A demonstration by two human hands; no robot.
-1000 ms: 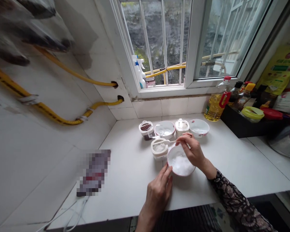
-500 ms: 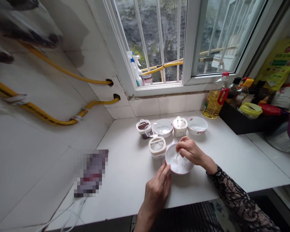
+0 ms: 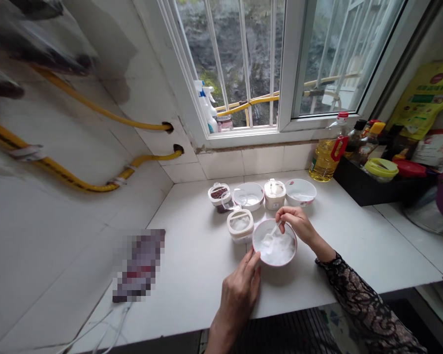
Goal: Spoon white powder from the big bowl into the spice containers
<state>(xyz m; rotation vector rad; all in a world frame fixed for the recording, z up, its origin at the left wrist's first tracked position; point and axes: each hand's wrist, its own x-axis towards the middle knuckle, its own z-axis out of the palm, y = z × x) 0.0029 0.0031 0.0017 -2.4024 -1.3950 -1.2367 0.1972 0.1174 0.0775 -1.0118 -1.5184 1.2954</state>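
Observation:
A white bowl point(image 3: 282, 261) with a pinkish rim stands on the counter, with white grainy stuff point(image 3: 280, 250) inside. My left hand point(image 3: 239, 287) grips the bowl's left edge, its thumb and fingers at the rim. Between the fingers of my right hand point(image 3: 296, 223) is the handle of a white spoon point(image 3: 268, 239), whose head rests in the white stuff. Touching or close to the bowl's left side is a clear-lidded jar point(image 3: 240, 227) with white contents.
Behind stand a jar of dark red bits point(image 3: 220, 196) with its lid up, a white bowl point(image 3: 256, 204), a beige jar point(image 3: 275, 196) and another bowl point(image 3: 301, 199). Farther right are an oil bottle point(image 3: 323, 160) and a black box point(image 3: 362, 184) of condiments. A blurred-out object point(image 3: 140, 265) lies left.
My right hand has shifted slightly right and up, and the spoon now slants left with its head at the bowl's left side. My left hand has stayed on the bowl.

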